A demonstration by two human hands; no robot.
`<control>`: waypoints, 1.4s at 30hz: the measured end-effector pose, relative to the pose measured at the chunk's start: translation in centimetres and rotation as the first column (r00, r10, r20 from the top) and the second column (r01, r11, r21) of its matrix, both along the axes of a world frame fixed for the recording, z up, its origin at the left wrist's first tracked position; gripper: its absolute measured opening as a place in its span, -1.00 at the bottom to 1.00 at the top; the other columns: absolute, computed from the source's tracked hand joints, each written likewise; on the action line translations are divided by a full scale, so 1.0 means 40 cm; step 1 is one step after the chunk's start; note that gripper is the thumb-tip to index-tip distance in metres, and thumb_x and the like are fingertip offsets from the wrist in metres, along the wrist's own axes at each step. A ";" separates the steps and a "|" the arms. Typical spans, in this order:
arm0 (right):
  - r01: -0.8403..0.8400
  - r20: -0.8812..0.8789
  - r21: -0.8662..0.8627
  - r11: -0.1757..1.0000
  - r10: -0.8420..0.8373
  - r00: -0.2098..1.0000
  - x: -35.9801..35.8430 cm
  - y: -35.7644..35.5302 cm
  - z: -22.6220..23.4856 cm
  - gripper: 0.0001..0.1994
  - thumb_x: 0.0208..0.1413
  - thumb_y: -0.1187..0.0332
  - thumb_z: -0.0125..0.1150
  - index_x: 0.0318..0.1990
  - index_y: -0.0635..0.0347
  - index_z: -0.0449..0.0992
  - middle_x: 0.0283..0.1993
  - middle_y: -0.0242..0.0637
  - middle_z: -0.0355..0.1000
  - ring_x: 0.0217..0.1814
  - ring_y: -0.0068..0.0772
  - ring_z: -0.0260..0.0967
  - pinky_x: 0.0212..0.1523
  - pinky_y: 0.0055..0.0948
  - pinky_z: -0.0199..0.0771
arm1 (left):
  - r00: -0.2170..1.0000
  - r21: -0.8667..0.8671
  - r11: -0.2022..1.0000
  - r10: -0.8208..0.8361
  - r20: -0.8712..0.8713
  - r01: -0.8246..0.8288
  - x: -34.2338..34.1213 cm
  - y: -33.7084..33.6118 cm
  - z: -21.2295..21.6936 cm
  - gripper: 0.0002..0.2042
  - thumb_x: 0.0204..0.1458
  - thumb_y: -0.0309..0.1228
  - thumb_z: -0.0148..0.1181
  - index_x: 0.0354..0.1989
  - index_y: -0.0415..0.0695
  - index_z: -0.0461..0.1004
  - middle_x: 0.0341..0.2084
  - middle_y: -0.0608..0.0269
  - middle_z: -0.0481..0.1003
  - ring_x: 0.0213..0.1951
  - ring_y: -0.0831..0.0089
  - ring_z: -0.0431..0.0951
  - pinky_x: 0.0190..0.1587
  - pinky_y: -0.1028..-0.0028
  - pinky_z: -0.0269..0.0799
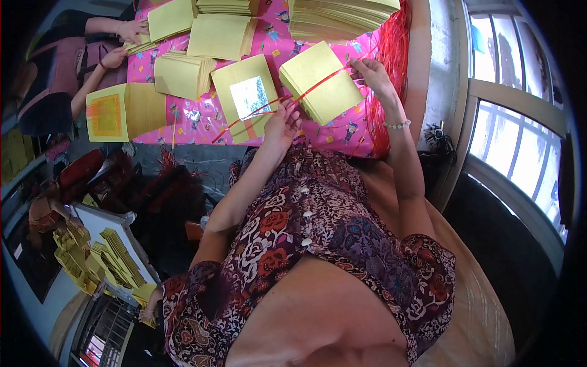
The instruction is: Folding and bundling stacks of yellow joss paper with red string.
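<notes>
A person's right hand (374,76), at two o'clock of a stack of yellow paper (312,66), pinches a red ribbon (323,82) between thumb and fingertips, while the left hand (283,124), near seven, grips it in curled fingers. The ribbon crosses the stack on a pink tablecloth (336,138), toward twelve o'clock.

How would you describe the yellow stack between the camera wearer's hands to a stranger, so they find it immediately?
On the pink tablecloth, go to the right side, near the bundle of red strands. There, between the wearer's left hand and right hand, lies a slanted yellow stack. A red ribbon crosses its plain top, whereas the yellow piece to its left shows a silver square.
</notes>
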State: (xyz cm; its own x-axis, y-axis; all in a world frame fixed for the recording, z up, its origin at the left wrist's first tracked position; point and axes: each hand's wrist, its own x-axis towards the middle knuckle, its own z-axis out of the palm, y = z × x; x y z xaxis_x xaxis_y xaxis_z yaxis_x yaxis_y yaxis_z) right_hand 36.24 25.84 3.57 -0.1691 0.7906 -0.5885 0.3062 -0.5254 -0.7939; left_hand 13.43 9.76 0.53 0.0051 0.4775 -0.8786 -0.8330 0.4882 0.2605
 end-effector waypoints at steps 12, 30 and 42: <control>0.000 -0.004 -0.198 0.980 -0.001 1.000 -0.066 0.046 -0.188 -0.80 0.19 0.24 0.11 -0.23 0.17 0.55 -0.36 -0.42 0.52 -0.45 -0.63 0.42 -0.44 -0.62 0.42 | 0.960 -0.097 0.994 0.022 -0.278 -0.051 0.045 0.098 -0.123 -0.73 0.27 -0.27 -0.16 -0.02 -0.16 0.34 -0.18 0.22 0.47 -0.27 0.39 0.51 -0.21 0.31 0.49; 0.060 -0.179 -0.071 0.996 -0.072 0.981 -0.165 0.042 -0.297 -0.88 0.16 0.44 0.12 -0.40 0.24 0.50 -0.47 -0.47 0.45 -0.47 -0.72 0.31 -0.48 -0.64 0.34 | 0.899 -0.043 0.967 0.218 -0.380 -0.252 0.033 0.158 -0.213 -0.69 0.22 -0.27 -0.05 -0.05 -0.30 0.34 -0.20 0.10 0.48 -0.25 0.27 0.56 -0.23 0.30 0.58; 0.066 -0.171 -0.009 0.998 -0.066 0.983 -0.191 0.021 -0.296 -0.86 0.18 0.41 0.11 -0.40 0.23 0.50 -0.46 -0.49 0.45 -0.46 -0.73 0.31 -0.48 -0.65 0.34 | 0.893 -0.104 0.962 0.191 -0.406 -0.253 0.002 0.149 -0.237 -0.69 0.26 -0.30 -0.19 0.00 -0.29 0.27 -0.12 0.04 0.43 -0.18 0.18 0.54 -0.16 0.22 0.57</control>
State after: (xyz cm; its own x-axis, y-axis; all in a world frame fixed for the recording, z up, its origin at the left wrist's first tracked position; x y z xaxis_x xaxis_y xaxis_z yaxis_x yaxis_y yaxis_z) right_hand 28.60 26.67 -8.29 -0.2150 0.8016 -0.5578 0.1307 -0.5424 -0.8299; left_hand 13.52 15.72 -8.94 -0.4424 0.2881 -0.8493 -0.7711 0.3613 0.5243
